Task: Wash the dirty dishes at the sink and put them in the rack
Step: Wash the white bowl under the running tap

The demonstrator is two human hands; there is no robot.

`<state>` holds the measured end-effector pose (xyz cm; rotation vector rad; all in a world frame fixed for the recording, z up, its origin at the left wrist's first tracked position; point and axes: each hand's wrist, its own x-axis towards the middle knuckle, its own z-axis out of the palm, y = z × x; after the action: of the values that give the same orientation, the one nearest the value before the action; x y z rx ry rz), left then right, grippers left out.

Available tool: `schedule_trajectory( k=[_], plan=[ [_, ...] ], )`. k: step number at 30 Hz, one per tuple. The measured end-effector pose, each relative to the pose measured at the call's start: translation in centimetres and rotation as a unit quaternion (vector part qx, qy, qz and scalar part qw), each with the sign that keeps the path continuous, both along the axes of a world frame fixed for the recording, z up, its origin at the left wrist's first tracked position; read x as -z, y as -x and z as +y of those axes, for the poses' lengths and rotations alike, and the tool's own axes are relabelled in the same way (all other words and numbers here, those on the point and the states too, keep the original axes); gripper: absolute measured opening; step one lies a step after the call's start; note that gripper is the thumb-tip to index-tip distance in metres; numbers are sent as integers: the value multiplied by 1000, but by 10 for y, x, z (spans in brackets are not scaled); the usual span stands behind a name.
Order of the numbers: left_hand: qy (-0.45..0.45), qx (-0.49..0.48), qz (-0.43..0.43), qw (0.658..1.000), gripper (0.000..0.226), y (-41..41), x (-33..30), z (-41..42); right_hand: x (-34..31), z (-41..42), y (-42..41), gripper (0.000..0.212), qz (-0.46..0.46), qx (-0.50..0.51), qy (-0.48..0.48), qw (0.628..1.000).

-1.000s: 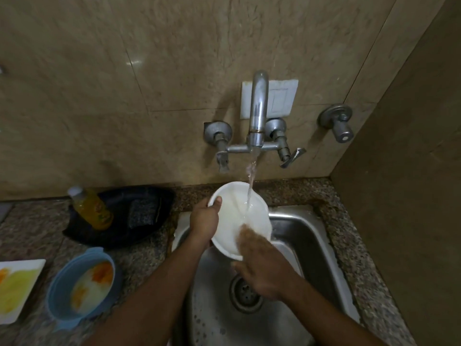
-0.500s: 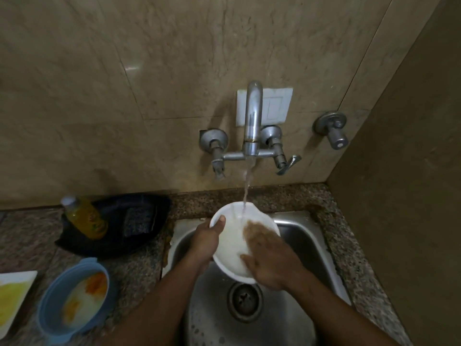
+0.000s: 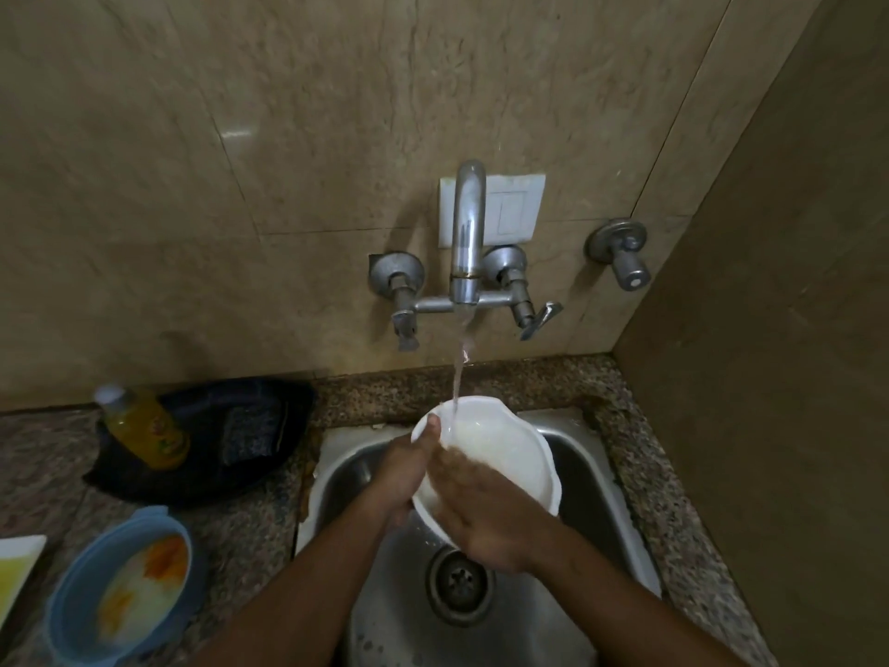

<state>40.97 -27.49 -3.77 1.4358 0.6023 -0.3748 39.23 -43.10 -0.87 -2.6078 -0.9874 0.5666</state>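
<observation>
A white bowl (image 3: pixel 510 450) is tilted over the steel sink (image 3: pixel 591 479), under the water running from the tap (image 3: pixel 467 233). My left hand (image 3: pixel 401 474) grips its left rim, thumb on the rim's top. My right hand (image 3: pixel 481 512) lies flat inside the bowl's lower part, fingers spread and blurred against the surface. The stream lands at the bowl's upper left edge. To the left on the counter stand a blue bowl (image 3: pixel 67 613) smeared with orange and yellow residue and a white plate (image 3: pixel 14 565) with yellow residue, cut off by the frame edge.
A black tray (image 3: pixel 269 469) at the back left holds a yellow dish-soap bottle (image 3: pixel 144 430) and a dark scrub pad (image 3: pixel 250 430). The drain (image 3: pixel 459 584) sits in the sink's middle. A brown wall (image 3: pixel 769 377) closes the right side. No rack is in view.
My right hand slid from the bowl's middle down to its lower left, beside my left hand. The bowl's upper right inside is now uncovered. The view shifted slightly.
</observation>
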Motion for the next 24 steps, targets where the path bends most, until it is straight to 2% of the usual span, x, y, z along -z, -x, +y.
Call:
schedule_trajectory(
  k=[2, 4, 5, 8, 9, 10, 12, 13, 17, 20, 22, 24],
  plan=[
    [6, 8, -1, 1000, 68, 5, -3, -4, 5, -20, -7, 69, -14, 9, 49, 999],
    [-1, 6, -1, 1000, 59, 5, -5, -12, 7, -20, -15, 83, -16, 51, 102, 993],
    [-7, 7, 4, 1000, 61, 4, -6, -14, 8, -12, -14, 86, -4, 55, 93, 994],
    [-1, 12, 3, 1000, 64, -3, -6, -16, 1, 2, -1, 68, 30, 44, -21, 998],
    [11, 10, -5, 1000, 62, -2, -6, -16, 0, -7, -2, 66, 24, 27, -29, 999],
    [24, 14, -10, 1000, 64, -1, -4, -17, 2, -19, -8, 68, 9, 17, -2, 1000],
    [31, 23, -19, 999, 72, 1, -3, -20, 7, -34, -22, 92, -23, 45, 71, 996],
    [19, 19, -20, 999, 76, -3, -2, -22, 6, -30, -24, 97, -25, 59, 78, 995],
    [-15, -28, -19, 999, 53, -19, -19, -22, 1, -3, -3, 67, -1, 18, -63, 998],
    [-29, -54, -52, 997, 45, -18, -22, -14, -2, -36, -10, 56, -25, -31, -43, 998],
    [-51, -52, -69, 995, 38, -13, -24, -9, -6, -51, -20, 52, -110, 67, -124, 984],
    [-70, -42, -92, 992, 27, -12, -25, -4, -7, -58, -25, 39, -187, 236, -247, 921]
  ],
)
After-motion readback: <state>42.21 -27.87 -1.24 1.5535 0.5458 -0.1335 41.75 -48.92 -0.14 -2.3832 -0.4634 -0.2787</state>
